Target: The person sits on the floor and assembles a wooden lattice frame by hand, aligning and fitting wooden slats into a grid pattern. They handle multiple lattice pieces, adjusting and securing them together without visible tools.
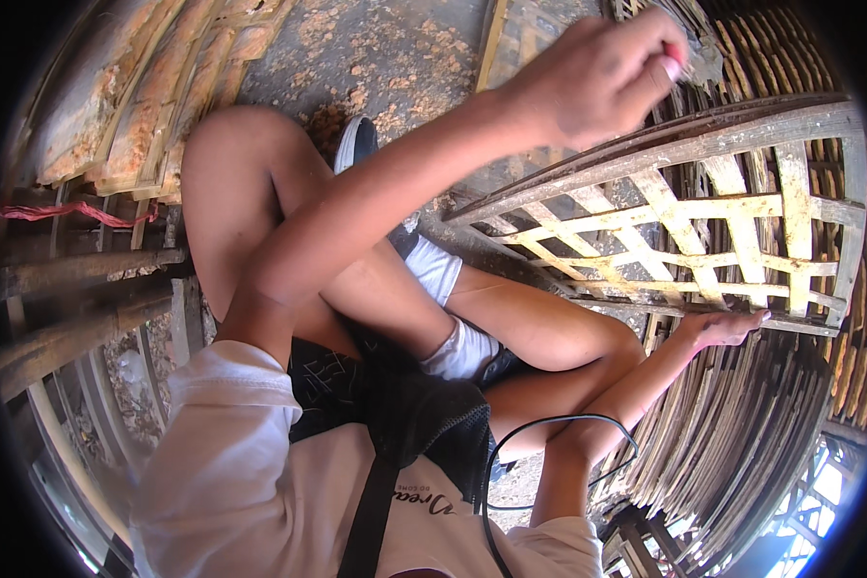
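Note:
My left hand [612,82] is raised at the upper right, my arm stretched across my knees. Its fingers are curled closed, and a small bit of red shows between thumb and forefinger; what it is I cannot make out. Below it a lattice panel [798,226] of pale flat slats, woven crosswise in a wooden frame, stands tilted to my right. The panel's long upper rail [684,144] runs just under my left hand. My right hand [727,328] grips the panel's lower rail, with the fingertips over the wood.
Slatted wooden panels [125,116] lean at the upper left, with a red strand [77,212] tied near them. Wooden bars [77,308] stand at my left. Stacked thin slats [727,424] rise at the lower right. A black cable [549,419] loops by my right arm. Debris litters the floor [376,48].

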Demonstrator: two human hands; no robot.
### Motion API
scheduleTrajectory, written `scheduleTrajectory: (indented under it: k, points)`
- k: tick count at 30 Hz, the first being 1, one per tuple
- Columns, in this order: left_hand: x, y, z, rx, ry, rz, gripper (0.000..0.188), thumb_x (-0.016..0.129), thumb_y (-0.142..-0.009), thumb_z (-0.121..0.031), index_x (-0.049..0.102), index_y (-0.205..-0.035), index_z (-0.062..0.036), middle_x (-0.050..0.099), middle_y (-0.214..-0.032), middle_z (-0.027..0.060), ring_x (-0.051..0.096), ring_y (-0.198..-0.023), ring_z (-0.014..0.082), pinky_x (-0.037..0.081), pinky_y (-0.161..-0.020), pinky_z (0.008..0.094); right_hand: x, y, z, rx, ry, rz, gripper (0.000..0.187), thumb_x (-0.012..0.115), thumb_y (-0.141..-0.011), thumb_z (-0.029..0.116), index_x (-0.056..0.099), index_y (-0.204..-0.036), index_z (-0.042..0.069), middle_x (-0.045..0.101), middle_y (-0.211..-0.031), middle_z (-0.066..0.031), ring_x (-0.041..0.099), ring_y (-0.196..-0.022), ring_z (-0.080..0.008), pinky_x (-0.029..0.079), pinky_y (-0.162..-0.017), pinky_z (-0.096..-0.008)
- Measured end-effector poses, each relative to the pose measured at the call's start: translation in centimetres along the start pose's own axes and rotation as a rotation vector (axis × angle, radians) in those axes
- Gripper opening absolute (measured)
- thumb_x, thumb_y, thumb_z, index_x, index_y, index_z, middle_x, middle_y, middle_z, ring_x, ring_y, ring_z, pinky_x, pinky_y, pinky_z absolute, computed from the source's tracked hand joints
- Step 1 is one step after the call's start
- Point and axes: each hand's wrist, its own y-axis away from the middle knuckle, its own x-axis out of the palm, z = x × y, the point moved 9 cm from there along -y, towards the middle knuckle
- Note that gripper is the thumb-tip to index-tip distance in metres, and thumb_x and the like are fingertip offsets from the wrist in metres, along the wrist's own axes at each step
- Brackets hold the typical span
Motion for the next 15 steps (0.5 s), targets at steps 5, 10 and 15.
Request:
scheduleTrajectory:
  k: [5,10,15]
  points:
    - [-7.7,0.2,4.4,-0.553,-0.615,0.349,0.018,0.055,-0.092,-0.010,0.065,-0.092,0.0049,0.065,-0.078,0.0222,0.066,-0.076,0.0336,0.051,-0.073,0.0457,-0.9,-0.8,-1.0,0.019,0.016,-0.001,0.058,0.047,-0.104,0.043,0.061,-0.141,0.001,0.067,-0.126,-0.0179,0.064,-0.104,-0.0254,0.053,-0.097,-0.0499]
    - [-12.9,3.0,4.3,-0.157,-0.815,0.190,0.016,0.065,-0.088,-0.008,0.067,-0.100,0.0031,0.067,-0.079,0.0187,0.068,-0.074,0.0317,0.054,-0.073,0.0427,0.7,0.7,0.4,0.069,-0.061,-0.022,0.060,0.047,-0.103,0.044,0.059,-0.142,0.000,0.066,-0.108,-0.0154,0.052,-0.082,-0.0199,0.050,-0.089,-0.0435]
    - [-3.2,0.5,1.3,-0.255,-0.026,0.325,0.033,0.066,-0.099,-0.029,0.070,-0.115,0.0004,0.074,-0.105,0.0204,0.075,-0.094,0.0264,0.063,-0.075,0.0387,-0.7,-0.3,1.5,-0.031,-0.046,-0.009,0.062,0.044,-0.104,0.046,0.057,-0.145,0.002,0.062,-0.139,-0.0195,0.062,-0.115,-0.0292,0.048,-0.105,-0.0469]
